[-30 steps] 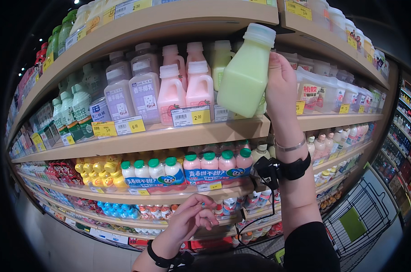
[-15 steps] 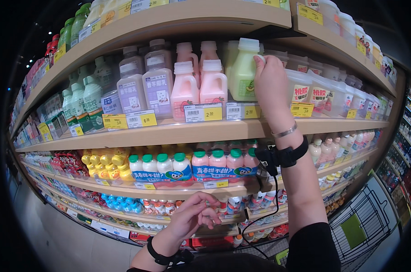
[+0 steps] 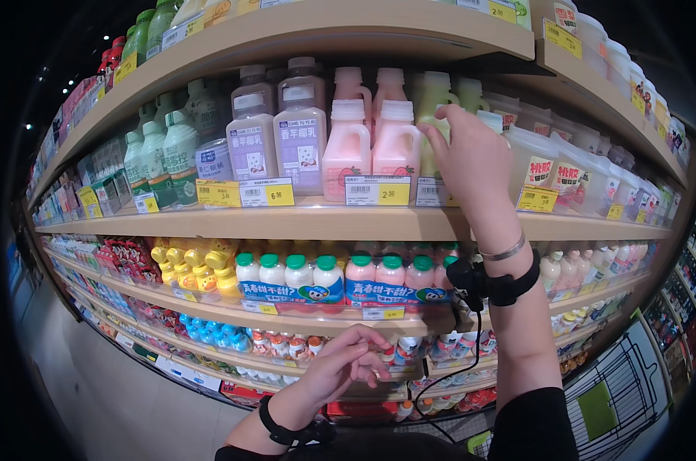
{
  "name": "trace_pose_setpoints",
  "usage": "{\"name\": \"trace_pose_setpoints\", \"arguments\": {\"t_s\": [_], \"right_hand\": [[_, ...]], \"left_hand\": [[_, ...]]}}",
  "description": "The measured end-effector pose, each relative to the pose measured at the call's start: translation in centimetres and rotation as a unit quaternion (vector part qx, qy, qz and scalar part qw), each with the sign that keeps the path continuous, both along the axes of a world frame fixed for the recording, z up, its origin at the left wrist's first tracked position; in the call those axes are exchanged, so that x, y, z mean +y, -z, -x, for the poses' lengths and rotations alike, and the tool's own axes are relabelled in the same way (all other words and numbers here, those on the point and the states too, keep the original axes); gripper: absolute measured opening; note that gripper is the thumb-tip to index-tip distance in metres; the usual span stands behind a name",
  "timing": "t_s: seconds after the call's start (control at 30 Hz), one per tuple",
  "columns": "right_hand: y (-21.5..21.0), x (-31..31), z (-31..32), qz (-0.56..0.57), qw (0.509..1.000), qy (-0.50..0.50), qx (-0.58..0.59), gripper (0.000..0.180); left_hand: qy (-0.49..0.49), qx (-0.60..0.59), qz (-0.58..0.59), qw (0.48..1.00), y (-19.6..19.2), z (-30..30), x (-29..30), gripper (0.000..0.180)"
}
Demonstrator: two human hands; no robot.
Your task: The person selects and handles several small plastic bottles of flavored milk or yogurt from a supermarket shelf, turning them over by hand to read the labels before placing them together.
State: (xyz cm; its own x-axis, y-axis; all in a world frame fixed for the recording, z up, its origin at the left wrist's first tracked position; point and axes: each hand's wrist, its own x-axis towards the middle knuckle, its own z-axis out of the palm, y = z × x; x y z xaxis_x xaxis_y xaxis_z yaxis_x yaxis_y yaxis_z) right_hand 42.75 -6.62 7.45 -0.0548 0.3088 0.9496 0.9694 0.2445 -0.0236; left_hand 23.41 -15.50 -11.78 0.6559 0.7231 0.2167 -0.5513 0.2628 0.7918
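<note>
Nearest the camera, the left hand (image 3: 346, 363) is held low in front of the lower shelves, its fingers loosely curled and nothing gripped in it; a black band is worn at its wrist. Just beyond it, shrink-wrapped packs of small green-capped and pink-capped drink bottles (image 3: 346, 278) are lined along the front edge of the middle wooden shelf (image 3: 302, 316).

Higher up, the right hand (image 3: 471, 157) is raised to the upper wooden shelf (image 3: 317, 221), a silver bangle and a black wrist strap with a dangling cable seen on the forearm. Its fingers are closed about the pale green plastic bottle (image 3: 431, 115), which stands upright on that shelf, set back from the front edge and just right of two pink plastic bottles (image 3: 371, 146). Brown-capped lilac bottles (image 3: 275, 134) are ranged further left.

The placing is judged almost complete: the green bottle appears seated in its row, and only the release of the grip seems left. Whether the fingers are already loosening cannot be told.
</note>
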Motion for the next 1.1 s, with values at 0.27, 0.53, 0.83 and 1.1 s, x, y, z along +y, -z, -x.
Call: {"name": "trace_pose_setpoints", "arguments": {"t_s": [0.27,0.53,0.83,1.1], "right_hand": [[-0.4,3.5,0.5,0.138,0.989,-0.053,-0.004,0.029],[-0.9,1.1,-0.4,-0.096,0.898,-0.36,0.236,0.024],[10.0,-4.0,4.0,0.344,0.446,-0.714,0.416,0.035],[8.9,-5.3,4.3,0.405,0.346,-0.734,0.422,0.089]], "left_hand": [[-0.01,0.019,0.003,1.0,-0.4,-0.1,-0.1,0.025],[-0.029,-0.007,-0.038,0.999,-0.7,0.7,-0.3,0.02],[-0.588,0.155,-0.651,0.454,-6.1,-2.3,-0.2,0.037],[-0.562,0.148,-0.722,0.376,-5.1,-3.1,-0.6,0.037]]}}
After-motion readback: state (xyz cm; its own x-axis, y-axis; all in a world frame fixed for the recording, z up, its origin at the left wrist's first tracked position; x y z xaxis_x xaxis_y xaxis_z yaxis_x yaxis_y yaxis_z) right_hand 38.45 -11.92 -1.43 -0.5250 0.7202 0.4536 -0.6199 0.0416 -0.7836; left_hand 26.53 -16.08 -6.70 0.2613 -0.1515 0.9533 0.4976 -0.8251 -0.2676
